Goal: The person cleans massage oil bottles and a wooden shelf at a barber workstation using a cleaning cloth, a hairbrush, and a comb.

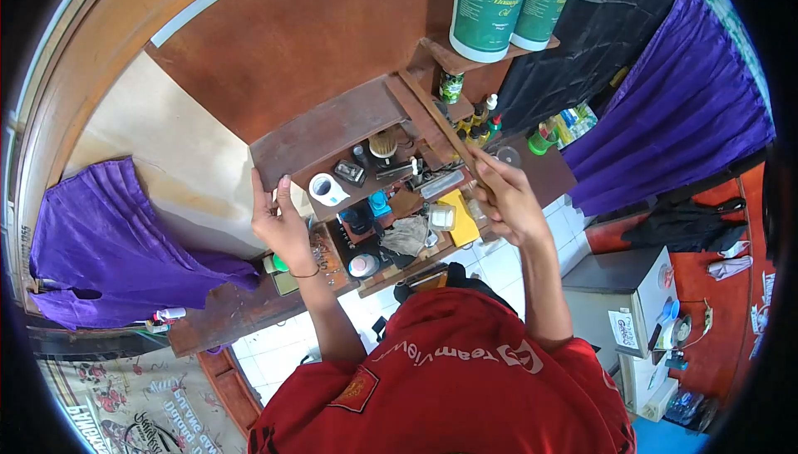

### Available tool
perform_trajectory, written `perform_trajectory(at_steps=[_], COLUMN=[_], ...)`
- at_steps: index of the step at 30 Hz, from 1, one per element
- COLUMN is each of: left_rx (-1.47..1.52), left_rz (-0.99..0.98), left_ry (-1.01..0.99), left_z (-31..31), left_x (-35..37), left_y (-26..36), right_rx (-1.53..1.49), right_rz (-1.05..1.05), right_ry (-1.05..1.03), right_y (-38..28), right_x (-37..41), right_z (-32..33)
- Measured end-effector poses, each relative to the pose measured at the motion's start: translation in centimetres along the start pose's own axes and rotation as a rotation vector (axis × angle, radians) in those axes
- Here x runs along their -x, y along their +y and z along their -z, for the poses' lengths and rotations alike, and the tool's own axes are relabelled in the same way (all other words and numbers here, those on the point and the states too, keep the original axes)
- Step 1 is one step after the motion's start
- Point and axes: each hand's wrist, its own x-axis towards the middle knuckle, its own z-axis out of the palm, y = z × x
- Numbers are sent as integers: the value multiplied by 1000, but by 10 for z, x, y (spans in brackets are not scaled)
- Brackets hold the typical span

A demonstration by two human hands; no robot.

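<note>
My left hand (281, 220) is at the left end of a brown wooden board (324, 126), thumb and forefinger closed on its edge. My right hand (509, 201) wraps round the near end of a long, narrow wooden strip (439, 120) that slants up and left. Between the hands is a shelf with a white cup (327, 190), a small black box (350, 173) and a shaving brush (383, 145). Below them lie a yellow case (465, 220), a grey cloth (406, 236) and a round white jar (441, 217).
Two large green massage oil bottles (495, 5) stand on an upper shelf. Small bottles (475, 126) and a green cup (543, 140) are at the right. Purple curtains (682, 105) hang on both sides. A grey-topped cabinet (619, 275) stands at the lower right.
</note>
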Motion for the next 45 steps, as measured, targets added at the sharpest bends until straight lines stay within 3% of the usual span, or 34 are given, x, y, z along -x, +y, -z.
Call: perform_trajectory(at_steps=[2,5,10,19,22,23,24,25,26,27,28,32,34,37,39,40,43,45], left_rx=[18,-166,-47,-50,-62,-83,-86,18,124,133,135,363,456,579,560,566,554,570], left_rz=[-17,97,27,38,33,79,79,85,89,228,223,343,386,430,415,436,459,448], left_ry=[2,-45,-32,-22,-84,-130,-123,-103,-84,-144,-139,-238,-236,-270,-299,-282,-277,-291], left_z=[1,5,1,4,12,16,18,19,19,25,28,37,38,47,54,57,61,59], left_x=[-1,1,0,0,-3,-4,-6,-7,-8,-7,-7,-11,-10,-9,-5,-4,0,3], left_y=[-7,14,3,6,8,8,5,0,-2,8,4,0,4,3,4,4,-2,-2], right_rx=[-12,-48,-50,312,281,373,294,214,289,427,565,594,583,513,419,277,444,573], right_rz=[-96,-33,51,247,282,429,414,398,499,486,471,478,733,761,699,550,667,500], right_ry=[-27,-19,64,-124,-7,64,34,7,16,24,31,-220,-245,-45,76,102,104,-76], right_y=[-8,-6,-4,65,72,85,91,99,116,127,134,157,152,154,164,155,151,154], right_x=[20,37,4,45,33,16,0,-16,-37,-50,-58,-57,-49,-45,-68,-70,-89,-82], right_z=[19,36,2,-20,-22,-20,-22,-26,-27,-30,-35,-80,-102,-101,-81,-78,-73,-87])
